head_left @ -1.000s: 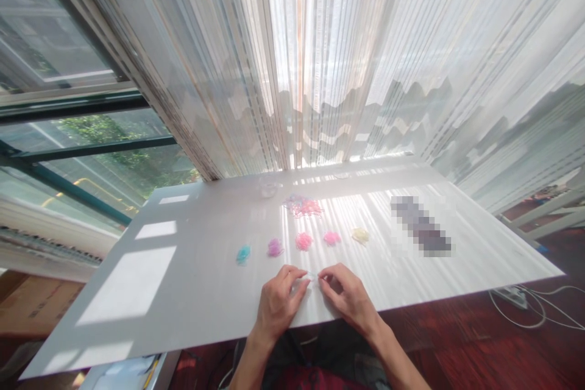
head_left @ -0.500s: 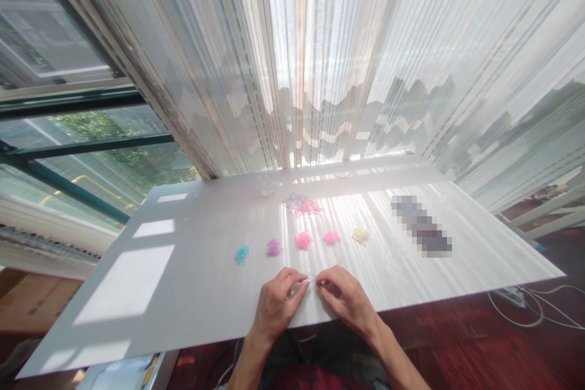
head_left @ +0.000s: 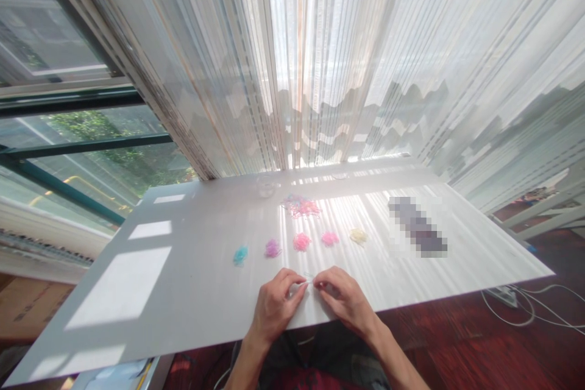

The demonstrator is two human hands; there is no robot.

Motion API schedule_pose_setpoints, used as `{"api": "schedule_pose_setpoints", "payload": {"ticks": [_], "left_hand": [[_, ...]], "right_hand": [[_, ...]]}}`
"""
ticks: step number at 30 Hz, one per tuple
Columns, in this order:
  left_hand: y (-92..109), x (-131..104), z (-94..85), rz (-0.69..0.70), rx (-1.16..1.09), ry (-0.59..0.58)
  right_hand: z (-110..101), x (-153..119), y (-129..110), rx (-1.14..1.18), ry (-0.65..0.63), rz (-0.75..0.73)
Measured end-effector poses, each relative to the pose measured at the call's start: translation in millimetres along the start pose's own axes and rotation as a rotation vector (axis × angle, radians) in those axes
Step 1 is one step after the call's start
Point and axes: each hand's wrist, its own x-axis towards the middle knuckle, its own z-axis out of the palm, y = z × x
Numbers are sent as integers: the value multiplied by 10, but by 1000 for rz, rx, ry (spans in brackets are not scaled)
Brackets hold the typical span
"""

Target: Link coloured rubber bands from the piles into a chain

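My left hand and my right hand meet just above the table's near edge, each with thumb and forefinger pinched together. Between their fingertips stretches a thin pale-teal rubber band, largely covered by the fingers. Beyond the hands, small heaps of rubber bands form a row: teal, purple, hot pink, lighter pink and pale yellow. Behind this row lies a larger mixed pile of rubber bands, mostly pink with some bluish ones.
The white table carries a clear round container near its back. On the right lies a dark pixelated object. Striped sheer curtains hang behind the table. White cables run over the reddish floor at right.
The view has shifted slightly, so the table sits a little further left. Both hands keep their pinch on the band with hardly any movement.
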Motion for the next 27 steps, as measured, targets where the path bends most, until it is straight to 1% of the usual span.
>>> {"api": "schedule_pose_setpoints", "payload": {"ticks": [11, 19, 27], "left_hand": [[15, 9, -11, 2, -4, -12], [25, -1, -11, -6, -3, -20], [12, -8, 5, 2, 7, -20]], "right_hand": [[51, 4, 37, -8, 53, 12], [53, 14, 48, -12, 54, -15], [46, 12, 36, 23, 36, 23]]}}
